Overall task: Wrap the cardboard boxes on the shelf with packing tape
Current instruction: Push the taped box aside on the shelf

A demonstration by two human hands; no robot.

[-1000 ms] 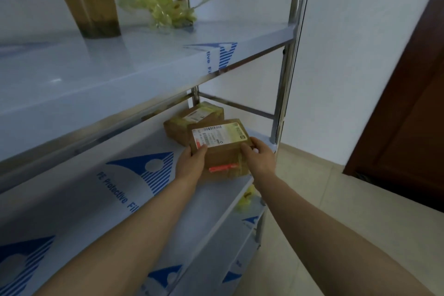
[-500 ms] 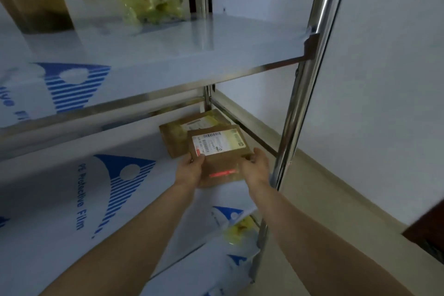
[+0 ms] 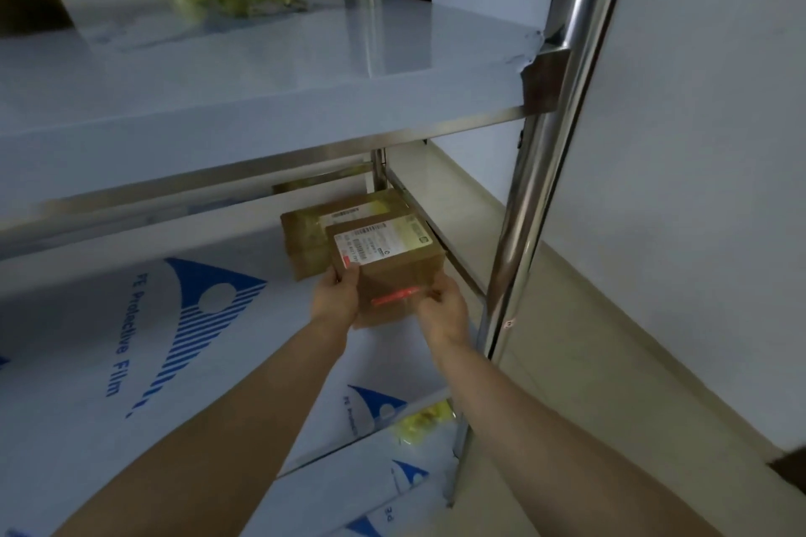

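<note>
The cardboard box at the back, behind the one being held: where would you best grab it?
Probably its left end, reaching in level from the front left. The back box lies flat under the upper shelf, and the held box covers its front right corner.

Your left forearm (image 3: 244, 419) and right forearm (image 3: 545, 419) show bare along their whole visible length, slim and smooth. Your left hand (image 3: 336, 296) and right hand (image 3: 442, 310) are bare too, with the fingers partly hidden.

Left hand (image 3: 336, 296), right hand (image 3: 442, 310) gripping; arms outstretched.
</note>
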